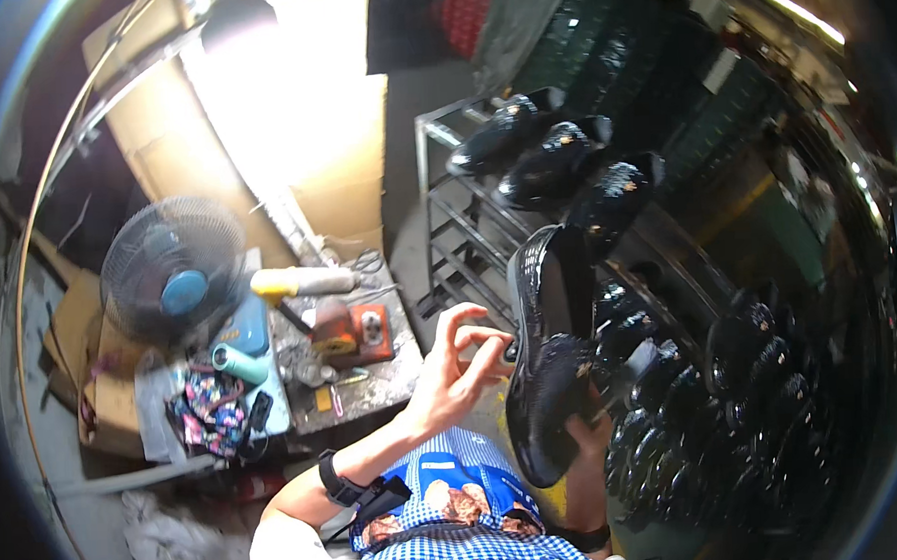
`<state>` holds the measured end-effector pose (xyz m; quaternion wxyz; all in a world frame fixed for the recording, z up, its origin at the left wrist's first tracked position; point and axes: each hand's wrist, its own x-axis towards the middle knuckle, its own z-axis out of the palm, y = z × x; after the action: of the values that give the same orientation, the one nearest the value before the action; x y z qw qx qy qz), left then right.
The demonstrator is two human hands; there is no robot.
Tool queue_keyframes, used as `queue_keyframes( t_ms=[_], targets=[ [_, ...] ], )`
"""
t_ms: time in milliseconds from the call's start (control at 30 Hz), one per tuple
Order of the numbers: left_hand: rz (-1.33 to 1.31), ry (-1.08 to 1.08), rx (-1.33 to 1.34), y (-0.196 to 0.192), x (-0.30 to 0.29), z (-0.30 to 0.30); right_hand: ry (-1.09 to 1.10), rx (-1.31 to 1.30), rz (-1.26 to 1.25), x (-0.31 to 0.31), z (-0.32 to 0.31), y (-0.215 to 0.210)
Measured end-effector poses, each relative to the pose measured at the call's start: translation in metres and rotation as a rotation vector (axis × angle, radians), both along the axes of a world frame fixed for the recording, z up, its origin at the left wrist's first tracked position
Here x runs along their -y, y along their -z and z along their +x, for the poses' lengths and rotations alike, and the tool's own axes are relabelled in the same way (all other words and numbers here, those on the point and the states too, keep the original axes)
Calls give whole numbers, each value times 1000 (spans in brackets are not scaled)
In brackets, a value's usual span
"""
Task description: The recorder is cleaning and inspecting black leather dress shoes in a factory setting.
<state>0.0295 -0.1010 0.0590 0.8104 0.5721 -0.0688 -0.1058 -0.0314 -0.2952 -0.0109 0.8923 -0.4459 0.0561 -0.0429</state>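
Note:
A glossy black shoe (552,366) stands on end in front of me, its opening facing up and its heel low. My right hand (588,442) grips it near the heel from the right; the shoe hides part of the fingers. At the shoe's left side is my left hand (458,375), its fingers bent and the tips pinched together close to the edge. A tiny dark spot shows at those fingertips, too small to name. A black band circles my left wrist.
Black shoes (553,160) sit on a metal rack (446,215) ahead, with many more shoes (715,418) piled at right. On the left, a worktable (383,383) bears a red-orange device (371,333) and a yellow-and-white tool (303,281). A fan (173,267) and bright lamp stand beyond.

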Motion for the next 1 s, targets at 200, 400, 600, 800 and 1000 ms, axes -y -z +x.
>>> queue_keyframes(
  t_ms=[200, 400, 600, 800, 1000],
  targets=[
    [278, -167, -53, 32, -53, -6, -312, -196, -87, 0, -8, 42],
    [749, -412, 168, 50, -71, -17, -427, -130, -186, -37, -9, 6],
    [1205, -563, 350, 62, -86, -28, -416, 132, -753, -35, -9, 11],
    [1313, -525, 572, 73, -97, -30, -491, 139, -797, -36, -9, 9],
    [-78, -534, -119, 53, -111, -9, -624, -164, -510, -27, -16, 49]
  ],
)
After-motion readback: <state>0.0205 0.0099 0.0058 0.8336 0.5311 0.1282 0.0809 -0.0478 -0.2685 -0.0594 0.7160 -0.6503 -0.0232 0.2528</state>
